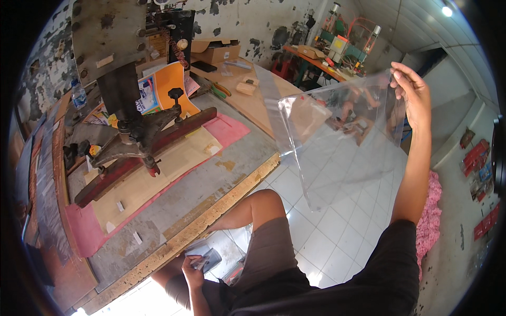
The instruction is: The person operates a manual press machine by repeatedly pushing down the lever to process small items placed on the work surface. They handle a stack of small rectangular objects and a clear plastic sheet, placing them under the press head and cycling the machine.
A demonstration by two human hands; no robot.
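My right hand [411, 87] is raised at the upper right and pinches the top corner of a large clear plastic bag [342, 142], which hangs open-faced in the air over the floor. My left hand [192, 269] is low, beside my knee and under the bench's edge. It grips a small stack of clear, greyish plastic pieces [204, 258]. My bent leg in grey shorts [269, 231] lies between the two hands.
A heavy metal press [132, 124] stands on the workbench [221, 174] over tan and pink sheets. An orange folder [169, 79] and a cardboard box [216, 52] lie behind it. A far table [316, 60] carries machines. Pink fabric [429, 221] is heaped on the white tiled floor [337, 231].
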